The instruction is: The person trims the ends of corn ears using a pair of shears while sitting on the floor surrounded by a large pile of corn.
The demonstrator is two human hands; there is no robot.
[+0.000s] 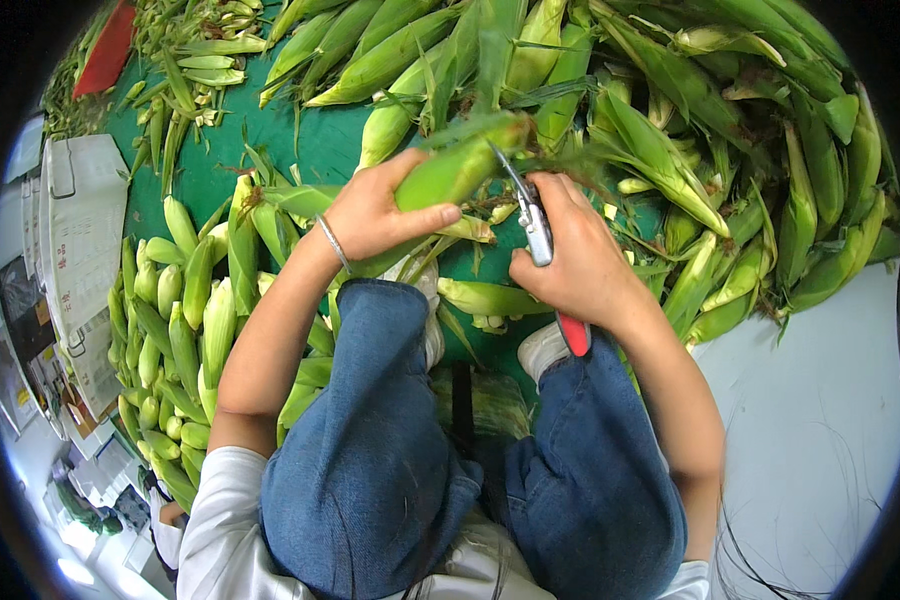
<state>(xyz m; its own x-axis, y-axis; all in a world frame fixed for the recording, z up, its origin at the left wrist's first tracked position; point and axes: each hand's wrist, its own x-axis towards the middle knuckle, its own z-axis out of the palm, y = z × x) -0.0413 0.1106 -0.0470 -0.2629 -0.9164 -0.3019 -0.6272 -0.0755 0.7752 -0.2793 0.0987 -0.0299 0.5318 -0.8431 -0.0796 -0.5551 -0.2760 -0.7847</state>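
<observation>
The left hand (pixel 370 215) is clasping a green husked corn ear (pixel 460 165) above the knees; the right hand (pixel 570 260), closed around red-handled shears (pixel 535 225), is trimming its tip, likely needing a firm squeeze.

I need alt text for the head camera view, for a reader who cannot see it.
Seen from above, a seated person's left hand holds a green corn ear while the right hand brings red-handled shears to it. Unhusked corn is piled ahead on a green mat, and trimmed ears lie at the left.
</observation>
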